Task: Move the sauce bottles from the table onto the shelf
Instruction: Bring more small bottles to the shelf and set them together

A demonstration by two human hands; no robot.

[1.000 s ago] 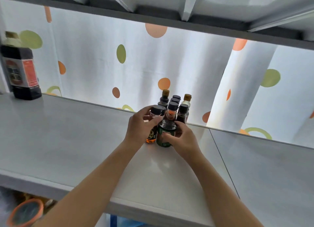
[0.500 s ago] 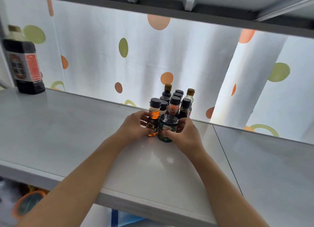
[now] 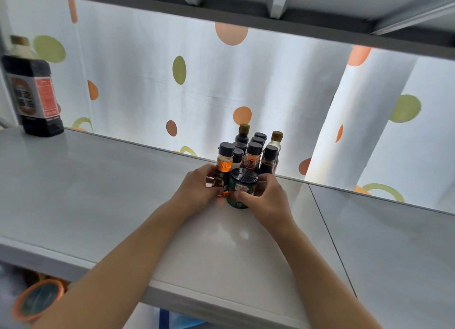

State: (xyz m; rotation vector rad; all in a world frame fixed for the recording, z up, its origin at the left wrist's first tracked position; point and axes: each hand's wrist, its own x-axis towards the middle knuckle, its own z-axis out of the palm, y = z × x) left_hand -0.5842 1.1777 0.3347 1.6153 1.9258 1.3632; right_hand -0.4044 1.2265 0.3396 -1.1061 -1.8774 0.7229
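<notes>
Where the white shelf (image 3: 123,200) runs wide under both forearms, backed by a dotted curtain (image 3: 221,87), stands a cluster of small sauce bottles (image 3: 256,147) just beyond the fingertips, upright and packed tight. Far off to the left hand's outer side, a large dark soy-sauce bottle (image 3: 32,89) with a red-and-white label, print too blurred to read. Left hand (image 3: 197,193) wrapped round the amber-filled bottle (image 3: 224,167), black cap on. Right hand (image 3: 268,200) curled round the green jar (image 3: 240,189), thumb across its front; white characters on its green label, not legible. Both set down on the shelf, touching each other at the cluster's front.

Risk, as judged: nudging the narrow bottles behind while letting go, toppling one into the rest; a finger caught between jar and bottle could drag either over.
</notes>
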